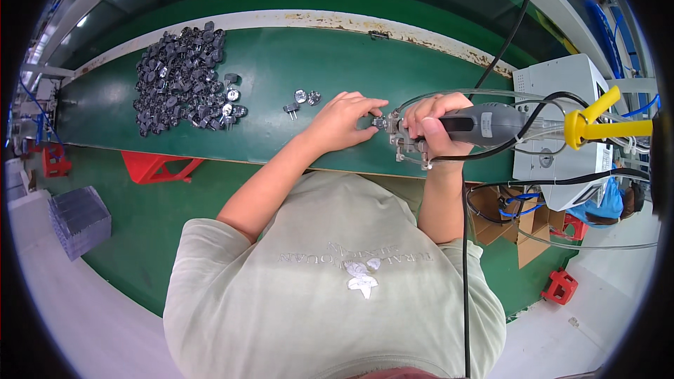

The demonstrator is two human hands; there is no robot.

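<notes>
My left hand (344, 123) is closed in a pinch, thumb and index finger at a small dark plug piece (379, 123). That piece sits right against the metal nose of a grey-and-black powered screwdriver (488, 124), lying level. My right hand (439, 125) wraps around the tool's body near the nose. A clear hose and a black cable run from the tool to the right. Just left of my left hand lie a few loose plug pieces (300, 96), one showing its two metal pins (291, 110).
A large heap of the same dark pieces (175, 81) covers the left of the green bench (295, 49). At right stand a white machine (558, 91) and a yellow holder (597, 126). A black cable (509, 31) hangs from above. Below are a cardboard box (533, 238) and red stools (559, 286).
</notes>
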